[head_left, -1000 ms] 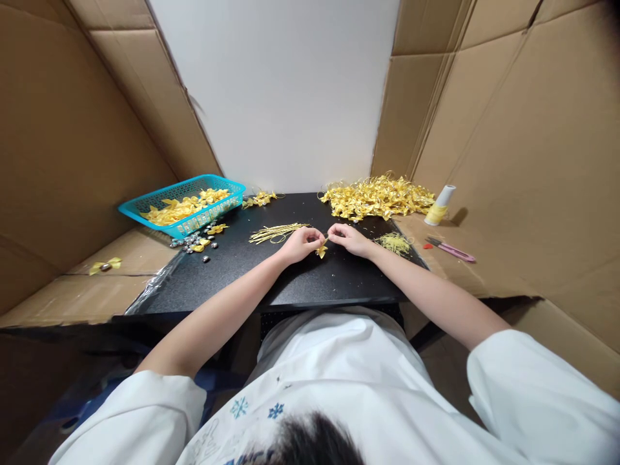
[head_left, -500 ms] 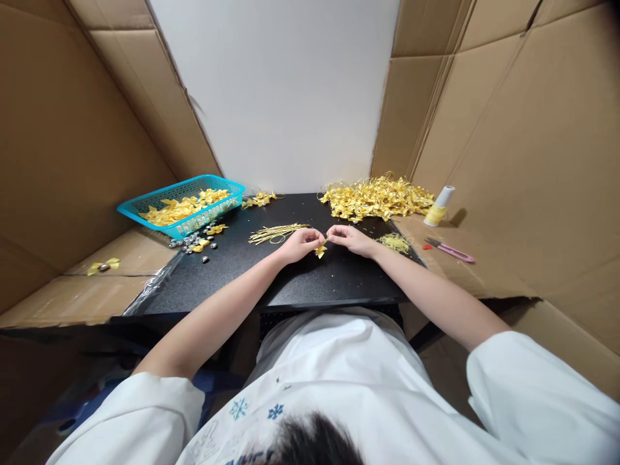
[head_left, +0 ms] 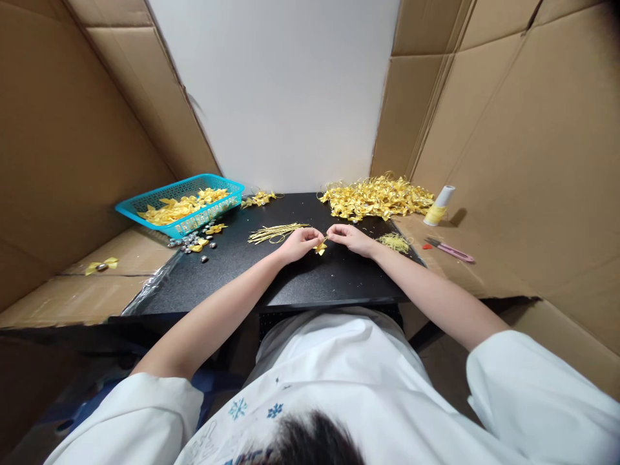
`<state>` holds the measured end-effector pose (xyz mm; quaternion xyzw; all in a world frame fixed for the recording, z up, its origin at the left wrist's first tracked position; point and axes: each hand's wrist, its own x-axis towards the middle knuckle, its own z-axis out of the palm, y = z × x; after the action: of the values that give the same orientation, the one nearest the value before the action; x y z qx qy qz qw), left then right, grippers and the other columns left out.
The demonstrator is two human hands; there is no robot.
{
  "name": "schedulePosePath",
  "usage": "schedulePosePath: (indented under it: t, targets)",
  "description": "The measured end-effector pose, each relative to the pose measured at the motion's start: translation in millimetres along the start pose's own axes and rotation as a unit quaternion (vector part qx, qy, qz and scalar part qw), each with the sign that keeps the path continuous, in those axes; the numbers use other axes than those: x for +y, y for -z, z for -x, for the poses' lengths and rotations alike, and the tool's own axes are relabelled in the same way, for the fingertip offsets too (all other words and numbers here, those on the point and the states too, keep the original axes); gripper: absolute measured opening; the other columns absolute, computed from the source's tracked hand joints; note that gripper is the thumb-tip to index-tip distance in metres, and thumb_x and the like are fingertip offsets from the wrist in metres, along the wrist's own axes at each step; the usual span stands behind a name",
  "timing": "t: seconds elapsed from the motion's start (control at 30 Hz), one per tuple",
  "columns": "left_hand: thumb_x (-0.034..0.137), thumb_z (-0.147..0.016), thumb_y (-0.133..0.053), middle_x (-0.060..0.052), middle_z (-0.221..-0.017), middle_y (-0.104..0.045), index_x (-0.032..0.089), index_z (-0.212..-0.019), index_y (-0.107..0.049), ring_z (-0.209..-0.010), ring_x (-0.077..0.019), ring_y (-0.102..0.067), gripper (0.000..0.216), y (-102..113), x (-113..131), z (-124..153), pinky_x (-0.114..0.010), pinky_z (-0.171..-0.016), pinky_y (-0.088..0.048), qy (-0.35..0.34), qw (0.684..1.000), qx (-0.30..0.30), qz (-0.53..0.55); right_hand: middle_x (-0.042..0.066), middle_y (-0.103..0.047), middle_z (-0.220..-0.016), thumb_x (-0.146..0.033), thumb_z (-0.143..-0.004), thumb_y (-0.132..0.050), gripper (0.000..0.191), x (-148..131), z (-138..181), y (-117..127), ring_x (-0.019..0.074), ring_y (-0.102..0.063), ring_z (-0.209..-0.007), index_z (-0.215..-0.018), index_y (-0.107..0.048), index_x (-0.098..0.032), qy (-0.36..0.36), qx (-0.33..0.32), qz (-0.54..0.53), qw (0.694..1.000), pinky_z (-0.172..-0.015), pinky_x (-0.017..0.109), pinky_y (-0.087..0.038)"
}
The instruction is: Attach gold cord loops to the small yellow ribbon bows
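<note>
Close together over the middle of the black table (head_left: 213,284) are my two hands. My left hand (head_left: 301,243) pinches a small yellow ribbon bow (head_left: 320,248), which hangs just below the fingertips. My right hand (head_left: 352,239) is closed in a pinch on a thin gold cord that runs to the bow. Fingers partly cover the spot where cord and bow meet. Beside my left hand lies a bundle of gold cords (head_left: 271,233). To the right of my right hand is a small heap of yellow thread snippets (head_left: 394,242).
A turquoise basket (head_left: 194,224) of yellow bows stands at left, silver beads (head_left: 186,242) beside it. A large pile of corded bows (head_left: 378,197) lies back right. Further right are a thread cone (head_left: 438,206) and pink-handled thread snips (head_left: 455,252). Cardboard walls enclose both sides.
Both hands stay almost in place with the same pinch. The bow under the fingers has shifted and turned slightly.
</note>
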<state>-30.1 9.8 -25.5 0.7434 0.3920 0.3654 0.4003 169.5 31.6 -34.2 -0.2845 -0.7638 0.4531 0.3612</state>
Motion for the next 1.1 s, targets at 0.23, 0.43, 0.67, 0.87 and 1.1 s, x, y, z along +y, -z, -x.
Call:
schedulePosePath:
  t: [0.23, 0.43, 0.67, 0.87, 1.1]
  targets:
    - [0.035, -0.072, -0.064, -0.002, -0.063, -0.065, 0.012, -0.073, -0.065, -0.058, -0.0099, -0.055, 0.023, -2, 0, -1, -0.021, -0.058, -0.042, 0.004, 0.999, 0.023, -0.041, -0.001, -0.054, -0.076, -0.049, -0.075, -0.063, 0.033, 4, -2, -2, 0.0133, -0.046, -0.075, -0.078, -0.055, -0.017, -0.002, 0.035, 0.022, 0.999, -0.078, 0.029, -0.039]
    - [0.035, -0.071, -0.066, -0.003, -0.066, -0.069, 0.011, -0.084, -0.07, -0.058, -0.0109, -0.057, 0.027, -2, 2, 2, -0.021, -0.059, -0.042, -0.009, 0.997, 0.026, -0.072, -0.001, -0.053, -0.075, -0.046, -0.076, -0.06, 0.031, 1, -1, -3, 0.0123, -0.045, -0.073, -0.078, -0.056, -0.016, -0.01, 0.035, 0.034, 0.999, -0.077, 0.029, -0.039]
    - [0.036, -0.073, -0.065, -0.003, -0.065, -0.071, 0.011, -0.092, -0.072, -0.056, -0.0112, -0.057, 0.032, -2, 7, 4, -0.021, -0.056, -0.04, -0.031, 0.992, 0.028, -0.121, -0.001, -0.053, -0.074, -0.044, -0.076, -0.059, 0.028, 1, -1, -3, 0.0124, -0.045, -0.072, -0.077, -0.056, -0.016, -0.015, 0.041, 0.051, 0.998, -0.076, 0.029, -0.039]
    - [0.027, -0.071, -0.063, -0.004, -0.066, -0.071, 0.012, -0.08, -0.073, -0.058, -0.0115, -0.06, 0.02, -2, 6, 3, -0.021, -0.058, -0.042, -0.018, 0.99, 0.047, -0.132, -0.001, -0.053, -0.074, -0.044, -0.075, -0.059, 0.028, 4, -2, -3, 0.0127, -0.046, -0.073, -0.077, -0.055, -0.016, -0.02, 0.045, 0.063, 0.997, -0.075, 0.029, -0.04]
    - [0.019, -0.068, -0.06, -0.003, -0.065, -0.07, 0.012, -0.071, -0.072, -0.058, -0.0105, -0.059, 0.014, -2, 11, 3, -0.02, -0.058, -0.043, -0.014, 0.987, 0.054, -0.147, -0.001, -0.052, -0.073, -0.042, -0.075, -0.058, 0.026, 3, -2, -5, 0.0124, -0.044, -0.071, -0.076, -0.054, -0.016, -0.018, 0.043, 0.066, 0.997, -0.075, 0.029, -0.039]
